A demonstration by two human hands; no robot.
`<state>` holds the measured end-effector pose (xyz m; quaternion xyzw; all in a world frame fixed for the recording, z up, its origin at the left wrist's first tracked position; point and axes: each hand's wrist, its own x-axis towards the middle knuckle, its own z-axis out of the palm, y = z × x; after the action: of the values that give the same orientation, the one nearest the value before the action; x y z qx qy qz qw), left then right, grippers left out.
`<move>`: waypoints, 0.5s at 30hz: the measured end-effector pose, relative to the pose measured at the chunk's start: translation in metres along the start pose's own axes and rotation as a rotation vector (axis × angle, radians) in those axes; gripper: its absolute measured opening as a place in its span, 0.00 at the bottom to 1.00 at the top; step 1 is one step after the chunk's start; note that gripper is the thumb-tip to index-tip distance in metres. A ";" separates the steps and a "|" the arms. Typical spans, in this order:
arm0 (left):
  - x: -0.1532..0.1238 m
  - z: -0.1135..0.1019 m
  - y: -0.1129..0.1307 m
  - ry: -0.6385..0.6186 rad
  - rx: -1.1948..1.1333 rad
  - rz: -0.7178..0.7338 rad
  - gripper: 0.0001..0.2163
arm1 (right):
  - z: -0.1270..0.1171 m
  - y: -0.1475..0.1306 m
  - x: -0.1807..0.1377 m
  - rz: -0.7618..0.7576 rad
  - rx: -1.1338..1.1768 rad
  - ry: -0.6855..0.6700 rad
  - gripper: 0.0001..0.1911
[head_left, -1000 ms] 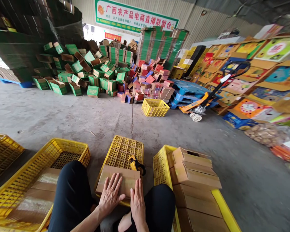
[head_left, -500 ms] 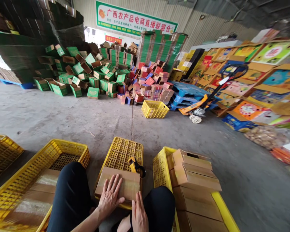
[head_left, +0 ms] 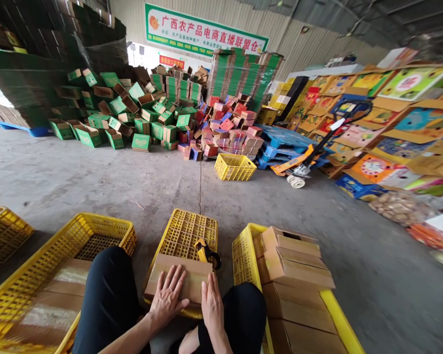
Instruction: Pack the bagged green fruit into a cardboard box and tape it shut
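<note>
A closed brown cardboard box (head_left: 197, 280) lies on an upturned yellow crate (head_left: 190, 227) between my knees, with a strip of tape across its top. My left hand (head_left: 169, 294) rests flat on the top of the box, fingers spread. Along the box's right end my right hand (head_left: 212, 302) lies with straight fingers held side by side, touching the top edge. Just behind the box, on the crate, is a yellow tape dispenser (head_left: 205, 250) with a black end.
Taped boxes (head_left: 55, 305) fill part of a yellow crate (head_left: 109, 221) on my left. Untaped-looking boxes (head_left: 299, 290) are stacked in the right crate (head_left: 245, 250). Farther off are a yellow crate (head_left: 235, 167), a pallet jack (head_left: 299, 169) and heaped green cartons (head_left: 142, 142).
My right hand has moved slightly up and forward along the box's right end. The left hand stays flat on the box. The whole view has shifted a little.
</note>
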<state>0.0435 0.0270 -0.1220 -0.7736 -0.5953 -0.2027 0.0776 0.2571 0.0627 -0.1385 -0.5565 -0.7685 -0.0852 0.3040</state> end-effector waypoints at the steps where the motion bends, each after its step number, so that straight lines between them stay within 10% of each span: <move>1: 0.001 0.001 0.000 -0.003 -0.005 -0.011 0.35 | 0.003 -0.002 0.003 0.016 -0.013 -0.006 0.37; 15: 0.015 0.002 0.023 -0.106 -0.153 -0.125 0.26 | 0.008 -0.037 -0.016 -0.027 -0.147 -0.075 0.30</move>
<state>0.0695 0.0346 -0.1149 -0.7481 -0.6285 -0.2111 -0.0261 0.2238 0.0398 -0.1459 -0.5699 -0.7783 -0.1246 0.2321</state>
